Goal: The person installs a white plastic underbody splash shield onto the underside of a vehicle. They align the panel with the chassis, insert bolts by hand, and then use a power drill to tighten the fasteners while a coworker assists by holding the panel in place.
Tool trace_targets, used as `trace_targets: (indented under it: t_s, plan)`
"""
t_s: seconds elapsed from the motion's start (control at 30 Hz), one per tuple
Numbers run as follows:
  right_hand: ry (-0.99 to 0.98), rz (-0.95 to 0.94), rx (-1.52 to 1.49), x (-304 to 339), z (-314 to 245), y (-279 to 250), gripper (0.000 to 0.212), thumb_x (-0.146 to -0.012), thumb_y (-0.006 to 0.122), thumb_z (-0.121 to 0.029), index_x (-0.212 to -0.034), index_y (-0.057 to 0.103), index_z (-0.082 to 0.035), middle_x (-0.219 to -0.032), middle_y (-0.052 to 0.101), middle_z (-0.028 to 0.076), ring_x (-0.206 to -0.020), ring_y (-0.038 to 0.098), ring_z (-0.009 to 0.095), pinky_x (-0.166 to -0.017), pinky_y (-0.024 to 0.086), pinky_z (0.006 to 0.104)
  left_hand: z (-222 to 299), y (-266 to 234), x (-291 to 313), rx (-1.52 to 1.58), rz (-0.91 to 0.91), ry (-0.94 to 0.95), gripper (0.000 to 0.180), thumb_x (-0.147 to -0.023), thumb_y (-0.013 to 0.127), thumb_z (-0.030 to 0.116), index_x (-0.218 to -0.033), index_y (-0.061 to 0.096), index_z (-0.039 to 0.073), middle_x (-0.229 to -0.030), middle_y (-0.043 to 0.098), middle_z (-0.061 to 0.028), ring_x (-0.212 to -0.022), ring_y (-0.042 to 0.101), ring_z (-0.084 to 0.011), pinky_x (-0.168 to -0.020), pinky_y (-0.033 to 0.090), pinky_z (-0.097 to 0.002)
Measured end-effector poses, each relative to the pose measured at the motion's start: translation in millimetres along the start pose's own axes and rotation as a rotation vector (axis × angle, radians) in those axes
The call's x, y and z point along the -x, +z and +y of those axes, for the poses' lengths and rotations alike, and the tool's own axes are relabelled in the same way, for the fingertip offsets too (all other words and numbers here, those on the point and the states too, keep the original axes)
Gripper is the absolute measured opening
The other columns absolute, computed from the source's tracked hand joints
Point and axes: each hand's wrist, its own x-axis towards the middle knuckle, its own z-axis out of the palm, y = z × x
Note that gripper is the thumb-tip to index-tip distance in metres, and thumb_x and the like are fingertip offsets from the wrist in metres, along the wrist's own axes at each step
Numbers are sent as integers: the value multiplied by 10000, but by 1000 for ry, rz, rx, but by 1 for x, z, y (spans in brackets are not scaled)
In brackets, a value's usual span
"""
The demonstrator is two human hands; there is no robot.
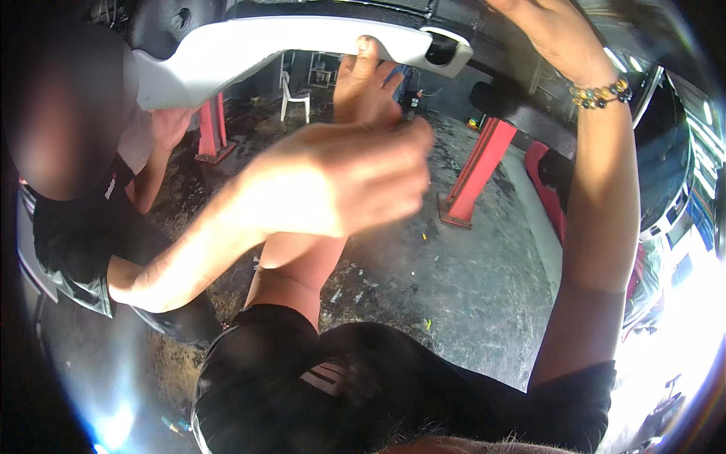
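A white car bumper panel [280, 38] hangs at 11 o'clock. The person's left hand [367, 94], at 12 o'clock, is half curled, one digit against its lower edge; whether it pinches cannot be told. The right hand [548, 34], between 1 and 2, runs out of view, its grip hidden. The panel could sag if that light contact slipped; the co-worker's blurred hand [340, 181], crossing near centre, could knock the left wrist.
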Motion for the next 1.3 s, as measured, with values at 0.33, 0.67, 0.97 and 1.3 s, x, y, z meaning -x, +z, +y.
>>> trace_targets:
  t_s: [0.33, 0.67, 0.97, 1.3]
  plan:
    - [252, -34, -104, -11, -23, -12, 703, -1028, 414, -697, -874, 667, -60, -822, 667, 41, -822, 613, 165, -831, 508, 343, 6, -8, -5, -24, -85, 37, 1014, -911, 725, 583, -1547, 246, -44, -1567, 335, -269, -1469, 309, -479, -1226, 216, -615]
    - [324, -69, 4, 6, -41, -18, 942, -897, 442, -863, -1093, 784, -8, -1021, 762, 168, -1015, 703, 251, -937, 534, 350, 6, -14, -6, -93, -166, -2, 1084, -943, 613, 652, -1610, 86, -21, -1649, 168, -272, -1521, 255, -403, -1265, 224, -539]
    - [300, -52, -88, 8, -33, -19, 885, -916, 461, -834, -995, 781, -13, -906, 745, 131, -909, 684, 217, -881, 532, 349, 40, 6, 34, 192, -339, -680, 571, -911, 775, 481, -1160, 528, 30, -1170, 483, -106, -1170, 503, -171, -1202, 310, -525]
    - [275, -82, -86, -2, -11, -11, 753, -998, 451, -723, -809, 656, -24, -721, 632, 113, -726, 609, 221, -738, 505, 396, 34, 10, 26, 145, -399, -535, 128, -1039, 573, 141, -1051, 523, 24, -1033, 525, -77, -952, 516, -144, -968, 488, -311]
